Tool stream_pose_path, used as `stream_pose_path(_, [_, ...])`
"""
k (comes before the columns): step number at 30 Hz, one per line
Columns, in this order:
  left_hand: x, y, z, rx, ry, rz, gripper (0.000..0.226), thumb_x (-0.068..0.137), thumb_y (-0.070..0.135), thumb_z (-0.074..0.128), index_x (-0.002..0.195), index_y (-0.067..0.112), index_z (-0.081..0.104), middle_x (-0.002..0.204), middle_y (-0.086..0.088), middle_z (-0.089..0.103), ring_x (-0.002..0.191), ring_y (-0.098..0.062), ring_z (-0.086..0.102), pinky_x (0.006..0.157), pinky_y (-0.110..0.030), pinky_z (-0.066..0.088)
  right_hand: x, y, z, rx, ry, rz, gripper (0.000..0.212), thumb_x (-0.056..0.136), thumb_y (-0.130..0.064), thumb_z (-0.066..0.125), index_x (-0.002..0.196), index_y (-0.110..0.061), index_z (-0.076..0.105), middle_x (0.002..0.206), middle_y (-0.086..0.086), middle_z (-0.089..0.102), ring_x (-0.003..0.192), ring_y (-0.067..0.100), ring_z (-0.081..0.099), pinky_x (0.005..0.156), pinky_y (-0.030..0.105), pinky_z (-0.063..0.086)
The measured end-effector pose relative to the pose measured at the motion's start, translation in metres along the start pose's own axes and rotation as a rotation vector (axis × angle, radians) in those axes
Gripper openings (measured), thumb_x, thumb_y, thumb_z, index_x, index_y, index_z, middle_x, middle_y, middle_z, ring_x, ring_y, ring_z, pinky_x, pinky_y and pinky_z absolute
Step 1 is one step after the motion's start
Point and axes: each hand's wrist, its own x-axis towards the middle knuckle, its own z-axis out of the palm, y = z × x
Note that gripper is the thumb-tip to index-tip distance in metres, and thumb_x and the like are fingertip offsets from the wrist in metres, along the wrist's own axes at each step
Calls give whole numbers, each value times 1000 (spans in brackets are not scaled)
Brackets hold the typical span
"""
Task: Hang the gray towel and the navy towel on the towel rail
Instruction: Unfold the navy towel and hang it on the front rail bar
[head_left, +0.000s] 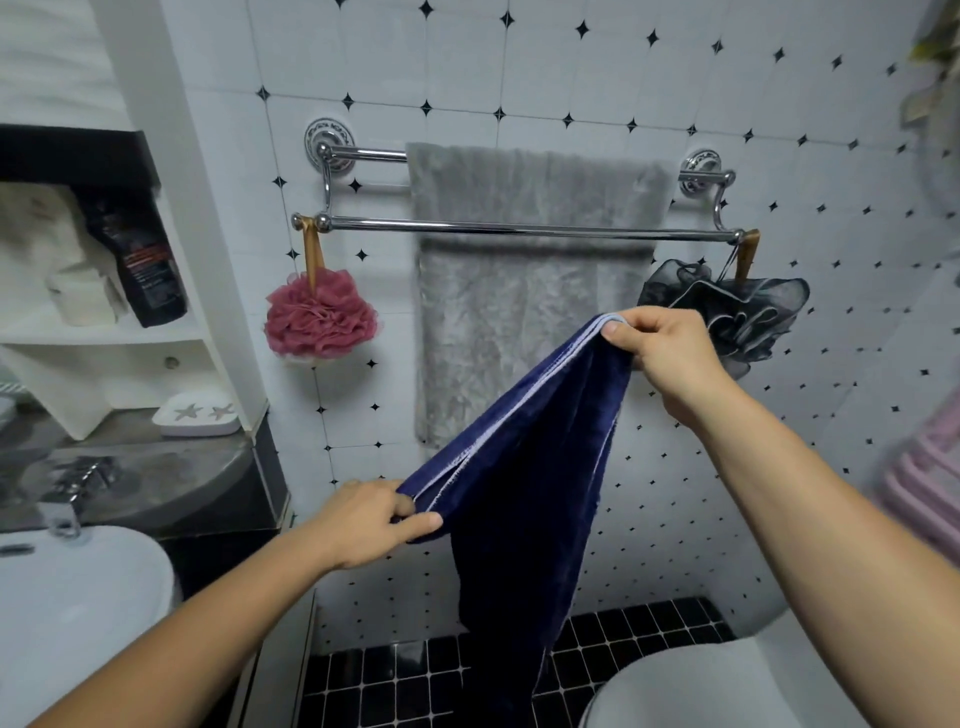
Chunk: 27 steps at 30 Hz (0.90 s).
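Currently navy towel (524, 483) pinched by fingers of left hand (371, 519) and right hand (670, 358), frame centre; gray towel (519, 306) draped on towel rail (519, 228).

I see a plain pale gray towel (524, 291) on the shiny chrome towel rail (519, 228), and a deep navy towel (524, 499) edged with a thin pale lavender-white stitched border. The wall (675, 78) behind is white tile dotted with small black diamonds, while the floor (395, 680) is black square tile with light grout. A dusty rose-pink pouf (320, 322) and a charcoal-black pouf (737, 312) with pale edging each hang on golden-tan ribbons, and I make out white starfish-patterned dish (197, 414) at left.
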Motion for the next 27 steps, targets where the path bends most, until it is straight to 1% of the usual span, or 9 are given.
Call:
stream_pose_path(3, [-7, -11, -22, -21, 17, 110, 59, 81, 77, 41, 89, 28, 71, 93, 13, 54, 76, -8, 56, 66, -27, 42, 9, 19, -14, -42, 68, 60, 12, 84, -10, 70, 72, -12, 73, 70, 1, 67, 64, 9, 60, 69, 26, 49])
stream_pose_path(6, [-10, -11, -42, 76, 153, 204, 44, 86, 61, 56, 86, 20, 74, 105, 11, 61, 81, -14, 62, 73, -32, 49, 13, 37, -28, -106, 89, 100, 18, 85, -12, 70, 67, -16, 70, 67, -4, 66, 60, 5, 58, 64, 21, 46])
stream_pose_path(10, [4, -10, -72, -87, 374, 146, 20, 87, 33, 69, 78, 17, 78, 91, 9, 73, 81, -12, 68, 77, -28, 51, 11, 52, -45, -108, 132, 167, 15, 88, -12, 67, 73, -15, 70, 72, 1, 65, 60, 6, 55, 58, 16, 44])
stream_pose_path(13, [20, -10, -83, -324, 372, 69, 11, 83, 32, 74, 81, 21, 75, 94, 9, 73, 93, -9, 67, 86, -25, 48, 6, 55, -49, -50, 164, 224, 18, 89, -13, 66, 72, -19, 68, 70, -3, 64, 56, 4, 54, 46, 8, 41])
stream_pose_path(15, [31, 4, -74, -411, 266, 87, 35, 76, 45, 77, 105, 28, 68, 115, 12, 66, 108, -6, 60, 94, -29, 46, 2, 53, -44, -6, 125, 212, 18, 89, -10, 65, 73, -18, 69, 67, -4, 66, 56, 4, 57, 54, 13, 46])
stream_pose_path(18, [52, 42, -49, -439, 112, 149, 92, 62, 65, 76, 140, 38, 37, 146, 12, 42, 134, -10, 40, 108, -34, 36, -4, 39, -32, 51, 30, 154, 17, 89, -8, 64, 77, -15, 73, 61, -9, 68, 54, 4, 59, 53, 17, 49])
stream_pose_path(21, [83, 78, -29, -351, 92, 213, 116, 57, 68, 75, 150, 37, 13, 156, 4, 31, 140, -18, 30, 115, -42, 28, -8, 21, -27, 129, -68, 86, 16, 90, -10, 64, 79, -15, 75, 65, -5, 70, 56, 8, 60, 52, 20, 48])
stream_pose_path(24, [108, 89, -30, -437, 105, 176, 97, 59, 54, 81, 142, 34, 35, 141, 4, 50, 129, -19, 46, 108, -43, 38, -12, 6, -31, 228, -219, 25, 8, 83, -14, 67, 85, -12, 75, 74, 1, 73, 65, 13, 65, 60, 24, 52])
stream_pose_path(27, [115, 81, -38, -634, -67, 223, 31, 62, 38, 86, 83, 42, 63, 80, 22, 64, 76, 0, 60, 73, -26, 49, -11, 2, -44, 336, -260, 18, 13, 79, -14, 65, 86, -11, 75, 78, 3, 74, 71, 15, 68, 68, 26, 56])
